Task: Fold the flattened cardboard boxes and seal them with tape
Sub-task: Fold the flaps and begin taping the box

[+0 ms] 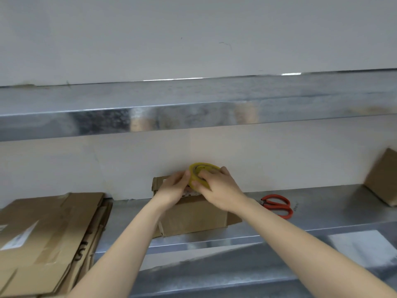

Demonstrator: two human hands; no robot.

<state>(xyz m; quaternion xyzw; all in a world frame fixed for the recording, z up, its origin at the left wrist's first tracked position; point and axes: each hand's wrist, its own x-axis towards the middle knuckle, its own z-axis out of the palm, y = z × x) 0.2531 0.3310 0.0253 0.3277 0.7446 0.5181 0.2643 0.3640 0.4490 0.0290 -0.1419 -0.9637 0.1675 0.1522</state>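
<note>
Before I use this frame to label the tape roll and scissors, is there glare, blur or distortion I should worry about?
Head view: soft motion blur throughout, edges of the tape roll and red scissors fuzzy but recognisable; smeared reflections and small glare streaks on the metal shelf; wide-angle bowing of straight shelf lines; lighting even, no harsh shadows.

Both hands cover the folded box's (pixel 193 214) top. The flattened stack (pixel 49 233) and the far-right cardboard piece (pixel 384 179) run past the frame's edges.
</note>
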